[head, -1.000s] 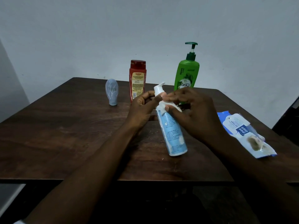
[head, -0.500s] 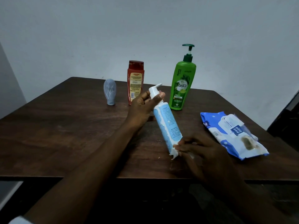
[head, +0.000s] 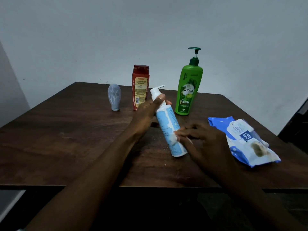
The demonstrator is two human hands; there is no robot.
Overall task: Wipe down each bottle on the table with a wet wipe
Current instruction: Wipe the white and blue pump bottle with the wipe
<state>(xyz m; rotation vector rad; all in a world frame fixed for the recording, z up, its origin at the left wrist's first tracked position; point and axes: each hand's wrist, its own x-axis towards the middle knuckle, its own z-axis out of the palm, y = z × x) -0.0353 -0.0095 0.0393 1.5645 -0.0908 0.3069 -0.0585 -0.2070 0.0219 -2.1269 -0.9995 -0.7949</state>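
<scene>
My left hand (head: 146, 112) grips the neck of a light blue and white pump bottle (head: 168, 124), which leans with its base toward me on the dark wooden table (head: 66, 139). My right hand (head: 203, 142) presses a white wet wipe (head: 175, 139), mostly hidden under the fingers, against the bottle's lower right side. Behind stand a green pump bottle (head: 188, 90), a red bottle (head: 140, 87) and a small grey-blue bottle (head: 113, 97) resting on its cap.
A blue and white wet wipe pack (head: 245, 140) lies to the right of my right hand, close to the table's right edge. A pale wall rises behind the table. The table's front edge runs just under my forearms.
My right hand slid down the blue bottle to its base, then came back up to its lower side. My left hand kept hold of the neck.
</scene>
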